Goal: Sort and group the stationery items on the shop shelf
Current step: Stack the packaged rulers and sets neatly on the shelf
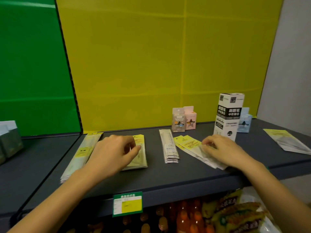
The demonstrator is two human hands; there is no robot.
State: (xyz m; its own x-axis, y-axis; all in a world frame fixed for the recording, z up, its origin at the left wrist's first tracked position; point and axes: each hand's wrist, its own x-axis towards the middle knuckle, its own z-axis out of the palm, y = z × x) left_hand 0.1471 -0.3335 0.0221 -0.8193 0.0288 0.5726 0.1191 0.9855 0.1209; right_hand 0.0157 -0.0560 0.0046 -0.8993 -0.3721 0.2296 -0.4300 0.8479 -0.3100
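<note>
judging by the layout, the right hand (220, 149) grip, pinching the fanned yellow-label packets (190, 146), sits nearest them (long axis running diagonally toward the shelf (168, 179) front), while the left hand (116, 148) pinches the flat pouch (140, 158).

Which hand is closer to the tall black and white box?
Right. The right hand lies just in front of the tall black and white box, on yellow-labelled packets; the left hand is far off to its left.

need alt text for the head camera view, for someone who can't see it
Two bare hands rest on flat stationery packets on a dark grey shelf: the left hand on a greenish packet, the right hand on fanned yellow-labelled packets. Small boxes and a tall white box stand behind.
</note>
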